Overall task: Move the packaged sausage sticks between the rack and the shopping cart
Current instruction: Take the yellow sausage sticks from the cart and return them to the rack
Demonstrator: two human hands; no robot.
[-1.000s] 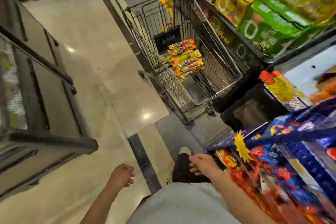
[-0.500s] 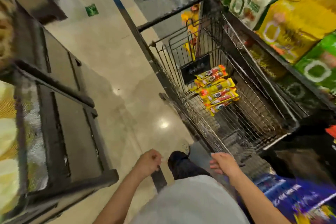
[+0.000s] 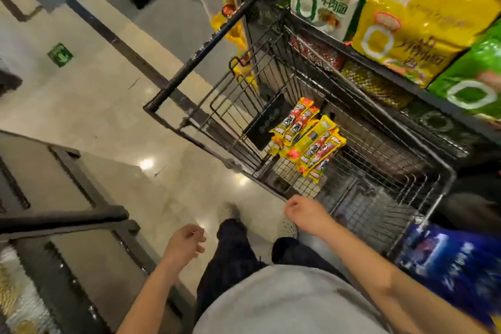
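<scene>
Sausage stick packs lie in a loose heap inside the shopping cart, at its handle end, just beside a black plate. Their long axes are roughly parallel and run diagonally in the head view, near-left to far-right. We judge them light, slim and fairly stiff lengthwise, with slick film wrap. Best taken across the middle, several together. Left hand and right hand hang loosely curled, holding nothing.

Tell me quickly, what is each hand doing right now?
Left hand: open, fingers loosely curled, holding nothing.
Right hand: open, fingers loosely curled, holding nothing.
</scene>
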